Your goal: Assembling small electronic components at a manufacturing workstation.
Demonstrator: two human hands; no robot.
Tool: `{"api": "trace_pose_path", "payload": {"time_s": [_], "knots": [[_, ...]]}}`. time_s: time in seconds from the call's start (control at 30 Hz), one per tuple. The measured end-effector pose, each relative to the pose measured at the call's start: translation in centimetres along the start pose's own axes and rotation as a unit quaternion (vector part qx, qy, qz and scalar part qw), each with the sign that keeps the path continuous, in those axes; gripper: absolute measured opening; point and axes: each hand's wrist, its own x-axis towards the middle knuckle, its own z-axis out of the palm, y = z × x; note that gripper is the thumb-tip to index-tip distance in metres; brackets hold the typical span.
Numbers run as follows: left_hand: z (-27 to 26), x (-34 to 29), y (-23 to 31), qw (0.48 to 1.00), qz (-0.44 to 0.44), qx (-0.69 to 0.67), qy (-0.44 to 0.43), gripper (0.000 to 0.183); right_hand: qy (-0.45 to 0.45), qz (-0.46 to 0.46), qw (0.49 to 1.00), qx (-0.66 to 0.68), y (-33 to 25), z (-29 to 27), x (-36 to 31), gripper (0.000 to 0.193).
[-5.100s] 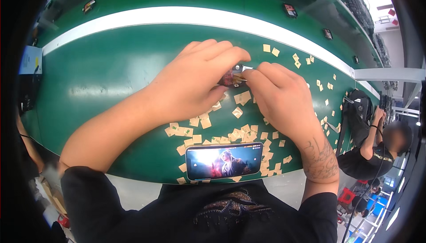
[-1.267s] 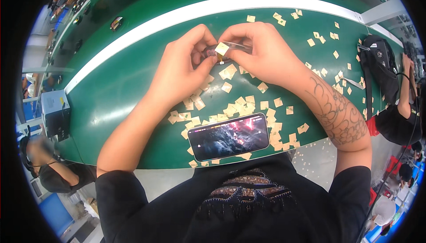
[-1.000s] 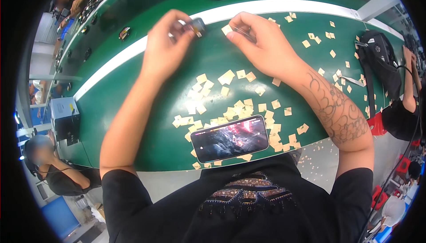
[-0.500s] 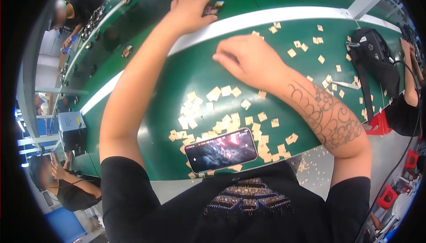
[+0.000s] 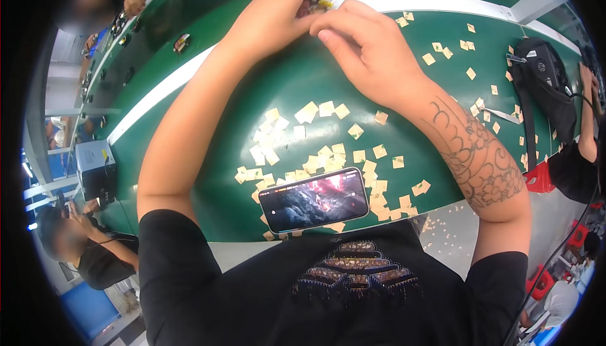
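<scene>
My left hand [image 5: 278, 17] reaches over the white rail at the far side of the bench, its fingers wrapped round a small dark part [image 5: 310, 7]. A pale and yellow tab [image 5: 327, 1] shows at that part's right end; the rest is mostly hidden by my fingers. Close against it, my right hand [image 5: 379, 55] has its fingers curled and thumb drawn in. Whatever lies between those fingertips is too small to make out. Below my hands, many small cream square pieces [image 5: 307, 112] are scattered on the green bench [image 5: 233, 112]. A lit phone [image 5: 315, 201] rests on some of them.
Beyond the white rail [image 5: 158, 87], more small dark parts [image 5: 182, 43] lie on a green surface. Tweezers [image 5: 502, 115] and a black bag [image 5: 540, 74] are on the right. A white-and-black box [image 5: 96, 169] stands left. Other people sit or stand on both sides.
My right hand has moved up and away from me, meeting my left hand at the dark part. My left hand has come slightly right with the part. The view has shifted a little.
</scene>
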Motion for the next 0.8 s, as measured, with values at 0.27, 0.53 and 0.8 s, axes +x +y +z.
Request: {"api": "trace_pose_path", "payload": {"time_s": [0.27, 0.53, 0.8], "knots": [[0.2, -12.0, 4.3, 0.995, -0.061, -0.075, 0.009, 0.075, -0.177, -0.04, 0.983, 0.008, -1.7, -0.2, -0.4, 0.016], [-0.7, -14.0, 4.9, 0.99, -0.072, -0.119, 0.002, 0.092, -0.264, -0.034, 0.952, -0.148, -5.8, -0.3, -0.4, 0.017], [-0.3, -14.5, 5.2, 0.99, -0.084, -0.109, 0.017, 0.085, -0.255, -0.084, 0.936, -0.229, -6.9, 1.7, -0.7, 0.018]]}}
